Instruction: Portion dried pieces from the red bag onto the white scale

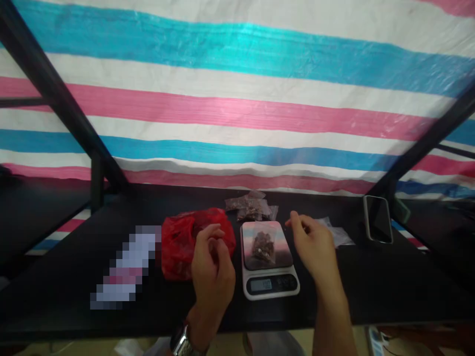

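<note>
Bench, black. Red bag, crumpled, under my left hand, fingers loosely curled, empty. Scale: small clear packet centred on its platform, best left untouched for a steady reading. My right hand, fingers relaxed, empty, just beside it.

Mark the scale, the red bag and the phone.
kitchen scale (pixel 270 284), head view, front panel by the display.
red plastic bag (pixel 178 242), head view, crumpled left part.
phone (pixel 377 218), head view, middle of its dark screen.
</note>
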Motion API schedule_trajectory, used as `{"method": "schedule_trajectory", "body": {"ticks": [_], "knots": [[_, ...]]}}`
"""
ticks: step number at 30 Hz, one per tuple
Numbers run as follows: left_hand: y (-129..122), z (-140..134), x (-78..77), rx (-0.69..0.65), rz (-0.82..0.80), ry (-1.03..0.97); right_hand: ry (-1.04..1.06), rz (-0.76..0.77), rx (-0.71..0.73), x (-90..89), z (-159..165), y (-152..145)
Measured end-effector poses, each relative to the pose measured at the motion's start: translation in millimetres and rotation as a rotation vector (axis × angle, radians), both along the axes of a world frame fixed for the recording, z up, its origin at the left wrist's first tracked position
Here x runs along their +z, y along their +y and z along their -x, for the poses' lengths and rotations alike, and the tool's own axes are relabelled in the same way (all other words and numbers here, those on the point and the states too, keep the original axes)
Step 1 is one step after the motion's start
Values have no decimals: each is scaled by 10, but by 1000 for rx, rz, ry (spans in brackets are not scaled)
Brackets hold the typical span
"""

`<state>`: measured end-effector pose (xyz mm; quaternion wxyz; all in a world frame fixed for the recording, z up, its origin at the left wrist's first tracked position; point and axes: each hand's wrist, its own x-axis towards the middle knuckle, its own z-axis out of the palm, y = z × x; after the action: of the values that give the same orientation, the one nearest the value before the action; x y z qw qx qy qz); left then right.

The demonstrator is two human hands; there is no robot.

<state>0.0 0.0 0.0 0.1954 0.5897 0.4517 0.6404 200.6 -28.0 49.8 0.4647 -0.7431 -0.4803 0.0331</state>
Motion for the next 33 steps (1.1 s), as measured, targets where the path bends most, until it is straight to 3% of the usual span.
{"method": "schedule_trajectory", "body": {"ticks": [4,11,14,20,24,28,33], "knots": [[3,-33,-14,-16,15,0,-78,52,60,-323,26,200],[-19,-51,-17,-33,-2,2,-185,101,73,-491,119,356],[-22,-35,-17,-49,-7,0,-43,57,132,-419,119,325],[28,-26,46,-194,109,50,326,-35,637,-38,299,157],[70,-30,92,-350,209,-53,528,-117,664,21,495,174],[91,-2,128,-332,272,-209,615,-157,692,-24,618,237],[91,24,158,-337,242,-250,630,-216,650,-57,696,268]]}}
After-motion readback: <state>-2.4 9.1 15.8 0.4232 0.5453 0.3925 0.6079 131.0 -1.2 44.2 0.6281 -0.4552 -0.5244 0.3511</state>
